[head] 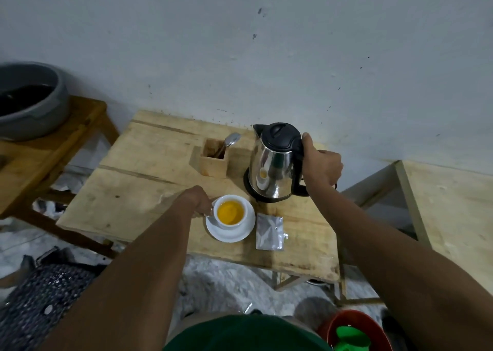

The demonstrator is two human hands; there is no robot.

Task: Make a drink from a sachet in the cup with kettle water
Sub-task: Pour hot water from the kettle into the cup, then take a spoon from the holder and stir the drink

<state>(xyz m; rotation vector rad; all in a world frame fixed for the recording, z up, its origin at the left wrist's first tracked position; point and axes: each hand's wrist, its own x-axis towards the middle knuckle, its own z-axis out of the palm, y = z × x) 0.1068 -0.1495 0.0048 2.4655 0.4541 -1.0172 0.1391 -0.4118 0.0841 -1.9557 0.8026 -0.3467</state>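
Two hands, kettle handle point(302, 147) hidden, cup handle point(209, 215) obscured

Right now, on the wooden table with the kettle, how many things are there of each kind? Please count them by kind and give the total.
Kettle, on its base: 1
Cup holding orange drink: 1
Saucer under the cup: 1
Sachet, silver, lying flat: 1
Wooden holder: 1
Spoon standing in the holder: 1
Total: 6
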